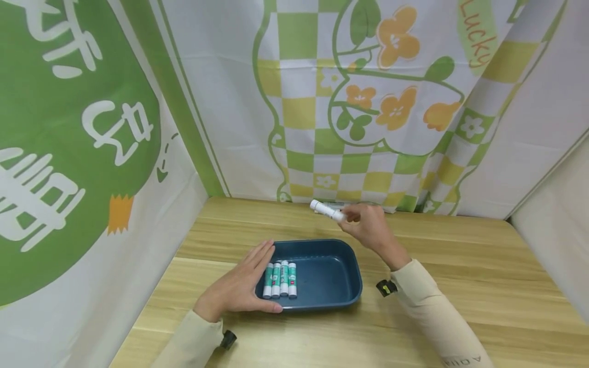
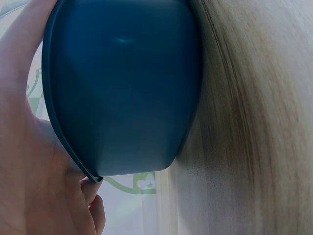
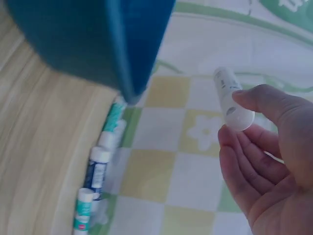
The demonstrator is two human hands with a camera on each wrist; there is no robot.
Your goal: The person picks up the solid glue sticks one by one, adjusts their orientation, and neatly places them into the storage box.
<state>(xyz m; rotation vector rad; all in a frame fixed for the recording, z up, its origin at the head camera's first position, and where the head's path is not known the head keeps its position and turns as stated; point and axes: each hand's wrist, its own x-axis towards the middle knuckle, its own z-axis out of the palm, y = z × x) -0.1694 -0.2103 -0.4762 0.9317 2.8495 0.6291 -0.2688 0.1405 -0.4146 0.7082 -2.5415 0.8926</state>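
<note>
A dark blue tray (image 1: 322,305) stands on the table, with several green-and-white glue sticks (image 1: 284,278) side by side at its left end. My left hand (image 1: 241,286) grips that end, thumb along the near rim and fingers at the far corner. Close up, the left wrist view has the tray's outer wall (image 2: 127,93) beside the palm. Above the table behind the tray, my right hand (image 1: 368,225) pinches a white glue stick (image 1: 326,210) by one end between thumb and fingers. The stick (image 3: 227,95) is tilted, and small print shows on its side.
Along the table's back edge lie more sticks, among them a navy-labelled stick (image 3: 97,171) and a green-labelled stick (image 3: 83,210). A patterned curtain (image 1: 299,112) hangs right behind the wooden table (image 1: 460,286). Cloth walls stand at both sides.
</note>
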